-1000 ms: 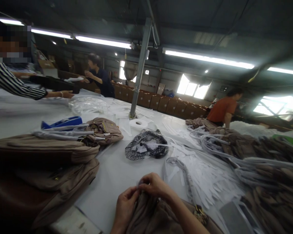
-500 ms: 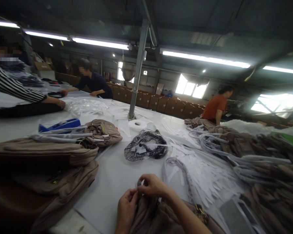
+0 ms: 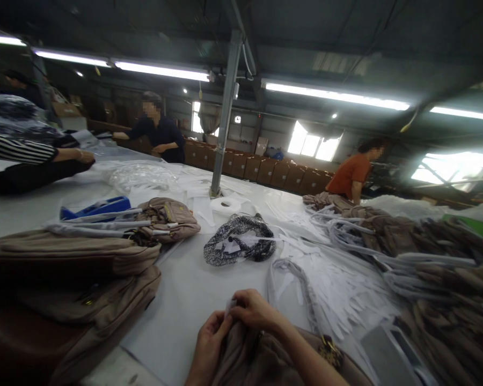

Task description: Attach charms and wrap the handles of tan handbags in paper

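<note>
A taupe fabric bag (image 3: 271, 356) lies at the near edge of the table, partly covered by my forearms. My left hand (image 3: 210, 340) is closed, thumb and fingers pinching at the top of this bag. My right hand (image 3: 254, 310) curls in from the right, its fingertips closed at the same spot. Between the fingertips a small pale strip (image 3: 229, 305) shows; whether it is paper or wrapping I cannot tell. The bag's strap (image 3: 306, 289), wrapped in white, loops out over the table, with gold-coloured hardware (image 3: 329, 351) at its base.
Stacked taupe bags (image 3: 116, 257) stand at left, near a blue tool (image 3: 99, 208). A black-and-white plastic bundle (image 3: 239, 239) lies ahead, before a white roll (image 3: 225, 205) and a post (image 3: 225, 118). White strips (image 3: 334, 289) and more bags (image 3: 434, 300) cover the right. Several people work around.
My hands stay together at the bag with slightly shifted fingers; the pale piece stands up more between them. At left, the person in striped sleeves has moved further left with the black item.
</note>
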A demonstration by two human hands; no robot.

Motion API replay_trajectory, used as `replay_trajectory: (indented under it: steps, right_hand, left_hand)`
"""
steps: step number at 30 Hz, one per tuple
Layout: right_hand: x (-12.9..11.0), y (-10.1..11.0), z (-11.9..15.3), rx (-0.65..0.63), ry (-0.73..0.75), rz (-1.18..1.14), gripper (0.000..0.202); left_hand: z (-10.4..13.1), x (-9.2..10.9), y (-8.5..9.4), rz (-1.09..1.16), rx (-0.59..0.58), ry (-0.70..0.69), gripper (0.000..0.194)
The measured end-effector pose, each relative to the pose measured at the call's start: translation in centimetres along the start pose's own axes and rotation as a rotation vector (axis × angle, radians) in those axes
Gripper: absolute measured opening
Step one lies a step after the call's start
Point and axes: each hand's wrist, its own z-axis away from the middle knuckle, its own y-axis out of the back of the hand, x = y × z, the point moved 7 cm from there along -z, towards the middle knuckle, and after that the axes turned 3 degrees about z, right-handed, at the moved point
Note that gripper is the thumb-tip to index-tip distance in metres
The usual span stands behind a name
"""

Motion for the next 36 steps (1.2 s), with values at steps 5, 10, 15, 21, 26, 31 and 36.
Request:
replay_trajectory:
  steps: [5,10,15,21,26,31,36]
  right_hand:
    - [-0.1,-0.2,0.1,0.017,-0.023,-0.049,0.012]
    - [0.0,-0.1,0.2,0.077,-0.086,-0.096,0.012]
    - [0.8,-0.7,0.3,0.082,-0.175,-0.199,0.012]
    - [1.6,-1.6,0.5,0.03,-0.192,-0.33,0.013]
    - [2.0,-1.6,0.5,0.043,-0.16,-0.38,0.016]
    - [2.1,-1.6,0.6,0.056,-0.18,-0.422,0.015]
    - [2.6,-2.0,0.8,0.059,-0.235,-0.479,0.016]
  left_hand:
    - [-0.1,-0.1,0.4,-0.026,0.032,-0.024,0.033]
    - [-0.2,-0.4,1.0,-0.078,0.129,-0.034,0.037]
    - [0.5,0.0,2.1,-0.227,0.281,-0.1,0.035]
    - [1.0,1.5,1.6,-0.486,0.186,-0.204,0.032]
    - [0.7,0.6,1.5,-0.255,0.167,-0.078,0.041]
    - [0.8,0.8,1.0,-0.312,0.158,-0.147,0.029]
    - [1.6,2.9,-0.1,-0.84,0.057,-0.51,0.016]
